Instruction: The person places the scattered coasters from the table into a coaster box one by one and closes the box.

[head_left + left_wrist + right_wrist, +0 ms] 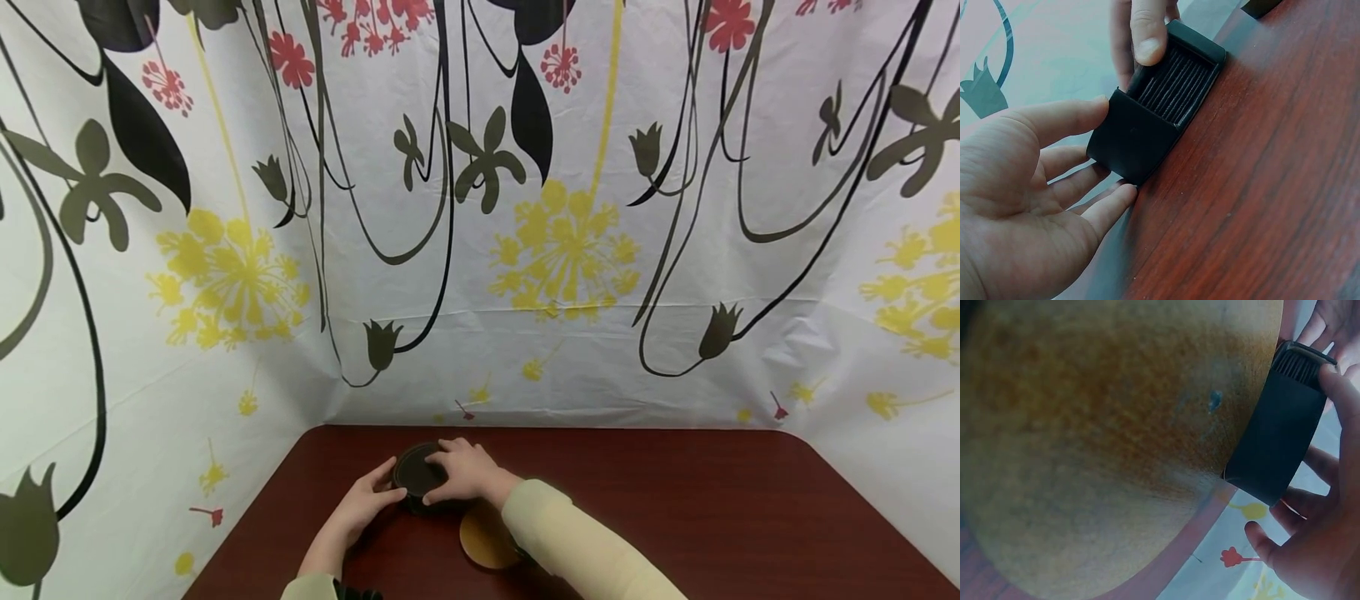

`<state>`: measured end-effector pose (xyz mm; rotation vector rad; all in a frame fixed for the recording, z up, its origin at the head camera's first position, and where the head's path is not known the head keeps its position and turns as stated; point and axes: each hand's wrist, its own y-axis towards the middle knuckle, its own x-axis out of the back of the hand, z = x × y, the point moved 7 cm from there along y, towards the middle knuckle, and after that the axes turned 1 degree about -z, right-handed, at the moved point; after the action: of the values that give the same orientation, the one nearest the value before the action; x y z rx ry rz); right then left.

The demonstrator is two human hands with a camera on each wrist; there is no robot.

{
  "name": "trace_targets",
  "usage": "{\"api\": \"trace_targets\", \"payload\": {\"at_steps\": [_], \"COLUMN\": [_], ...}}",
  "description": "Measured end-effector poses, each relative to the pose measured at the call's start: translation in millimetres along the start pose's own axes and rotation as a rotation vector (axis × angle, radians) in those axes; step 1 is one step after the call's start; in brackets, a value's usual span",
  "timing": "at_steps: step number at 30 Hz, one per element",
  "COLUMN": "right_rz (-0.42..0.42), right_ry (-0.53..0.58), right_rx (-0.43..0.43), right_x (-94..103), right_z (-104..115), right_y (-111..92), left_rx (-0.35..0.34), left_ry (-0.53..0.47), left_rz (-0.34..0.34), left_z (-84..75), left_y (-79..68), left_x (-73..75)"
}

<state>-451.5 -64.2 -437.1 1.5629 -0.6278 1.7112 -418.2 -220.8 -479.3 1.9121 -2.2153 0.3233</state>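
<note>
A round black coaster holder (420, 471) stands on the table near its far left part. Through the gap in its side wall, a stack of thin black coasters (1175, 84) shows edge-on. My left hand (362, 504) holds the holder's left side, thumb near the top rim and fingertips low on the wall. From the right, my right hand (468, 473) grips it, the thumb at the wall by the gap and the fingers around the far side. A round tan-brown disc (483, 542) shows beneath my right wrist, partly hidden by the sleeve; its face (1104, 437) fills much of the right wrist view.
The dark red wooden table (675, 508) has rounded far corners. Behind and beside it hangs a white curtain (480, 383) with floral print, close to the table's far edge. My right forearm's pale sleeve (585, 542) crosses over the table's near part.
</note>
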Motion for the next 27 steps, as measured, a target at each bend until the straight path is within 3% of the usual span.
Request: {"api": "trace_targets", "payload": {"at_steps": [5,11,18,27], "right_rz": [0.012,0.032,0.085,0.167], "right_ry": [0.009,0.137,0.262,0.312], "right_rx": [0.009,0.044,0.113,0.226], "right_x": [-0.9,2.9,14.0,16.6], "right_z": [-3.6,-13.5,-29.9,-39.6], "right_y": [-2.1,-12.9,-46.7,-88.0], "left_rx": [0.0,0.014,0.027,0.017], "left_ry": [0.001,0.012,-0.011,-0.022], "left_rz": [0.001,-0.011,0.007,0.001], "left_z": [-0.7,1.9,5.3,5.7], "left_y": [0.4,1.6,1.2,3.9], "left_x": [-1.4,-0.2,-0.8,-0.8]}}
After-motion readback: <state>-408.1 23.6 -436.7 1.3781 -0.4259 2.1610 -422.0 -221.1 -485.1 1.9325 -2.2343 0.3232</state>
